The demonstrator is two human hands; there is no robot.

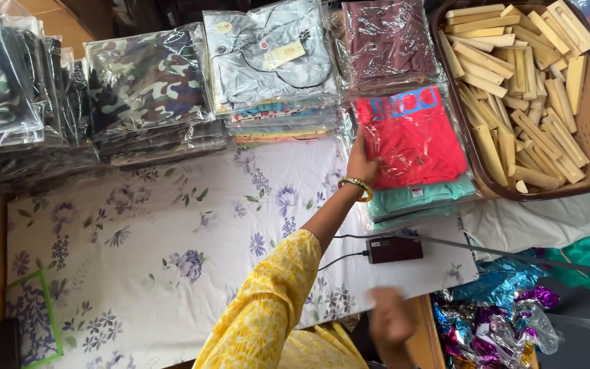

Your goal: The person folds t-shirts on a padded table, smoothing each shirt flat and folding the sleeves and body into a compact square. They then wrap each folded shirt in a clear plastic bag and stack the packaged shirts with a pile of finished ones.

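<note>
The left hand [362, 162], at the end of a yellow patterned sleeve [268, 307] and wearing a gold bangle [356, 184], reaches far across the bench [138, 253], which is covered by a white cloth with purple flowers. Its fingers lie flat, pressed together against the left edge of the red folded shirt in a clear plastic bag [414, 137], which tops a small pile of mint-green bagged shirts [421, 198] at the far right. The right hand [390, 321] hangs blurred at the near edge, holding nothing that shows; whether it is spread or closed I cannot tell. A small dark maroon box with a cable [394, 249] lies between the two hands. Further right sits a brown tray of pale wooden sticks [513, 82]; bagged camouflage shirts [146, 85] are stacked far left.
</note>
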